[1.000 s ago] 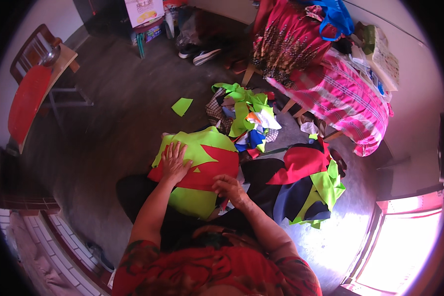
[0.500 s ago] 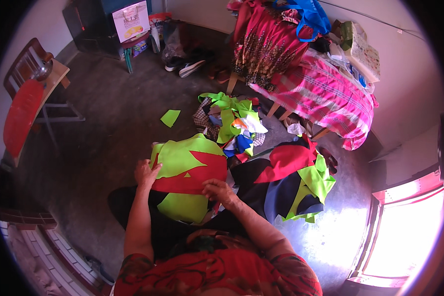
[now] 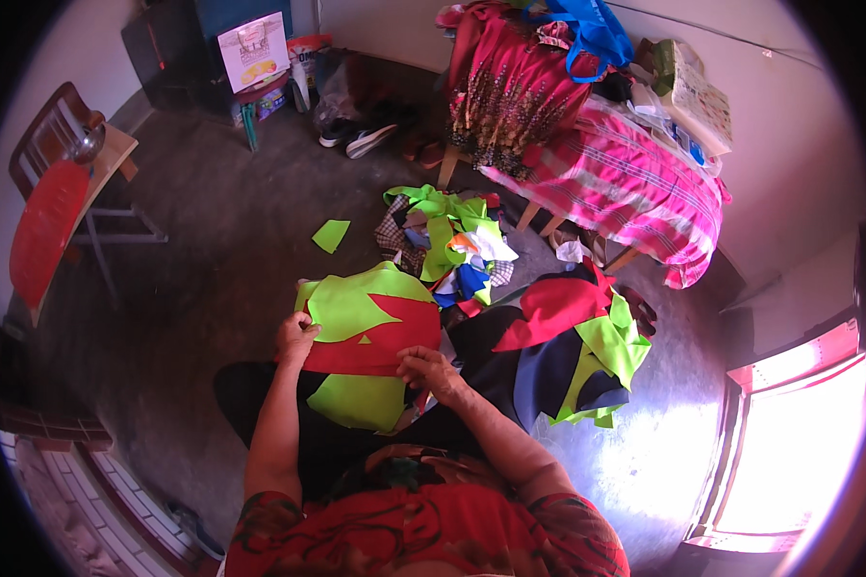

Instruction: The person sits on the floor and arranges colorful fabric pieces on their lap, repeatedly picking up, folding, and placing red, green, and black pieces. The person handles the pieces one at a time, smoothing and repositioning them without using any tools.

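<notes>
A piece of fabric in lime green and red [image 3: 370,327] lies spread over my lap, with a red band across its middle. My left hand [image 3: 296,338] grips the fabric's left edge. At the fabric's right lower edge my right hand [image 3: 429,369] is closed on the red band. Dark cloth [image 3: 250,394] lies under the piece on my legs.
A heap of red, navy and green fabric [image 3: 573,351] sits to my right. Mixed scraps [image 3: 452,240] lie ahead, and a small green scrap [image 3: 331,235] on the floor. A table with pink striped cloth [image 3: 625,183] stands at back right, a wooden chair [image 3: 63,192] at left.
My left hand has slid from the middle of the fabric to its left edge. The view has tilted slightly, showing more of the far room.
</notes>
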Demonstrator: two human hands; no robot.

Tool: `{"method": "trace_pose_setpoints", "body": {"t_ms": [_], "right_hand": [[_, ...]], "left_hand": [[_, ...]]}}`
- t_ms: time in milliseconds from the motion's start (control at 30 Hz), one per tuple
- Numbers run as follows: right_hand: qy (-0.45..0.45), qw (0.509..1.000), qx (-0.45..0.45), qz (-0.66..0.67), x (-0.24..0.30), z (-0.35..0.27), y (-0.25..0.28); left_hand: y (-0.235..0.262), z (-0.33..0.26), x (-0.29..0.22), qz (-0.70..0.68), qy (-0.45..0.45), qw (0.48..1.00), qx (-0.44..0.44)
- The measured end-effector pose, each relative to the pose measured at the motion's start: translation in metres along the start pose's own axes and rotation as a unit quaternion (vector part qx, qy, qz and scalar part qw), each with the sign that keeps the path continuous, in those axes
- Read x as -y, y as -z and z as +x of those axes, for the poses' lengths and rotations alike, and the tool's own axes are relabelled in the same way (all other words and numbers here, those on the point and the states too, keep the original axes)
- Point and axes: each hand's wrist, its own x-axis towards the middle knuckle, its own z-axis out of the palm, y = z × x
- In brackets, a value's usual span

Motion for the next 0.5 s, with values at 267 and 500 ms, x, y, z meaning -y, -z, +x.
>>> {"method": "trace_pose_setpoints", "body": {"t_ms": [267,500], "right_hand": [[0.001,1.0,0.007,-0.007,-0.002,0.006,-0.002],[0.08,0.995,-0.014,-0.064,-0.037,0.026,0.02]], "left_hand": [[-0.002,0.005,0.018,-0.153,0.025,0.988,-0.002],[-0.006,0.001,-0.002,-0.095,-0.098,0.99,0.025]]}}
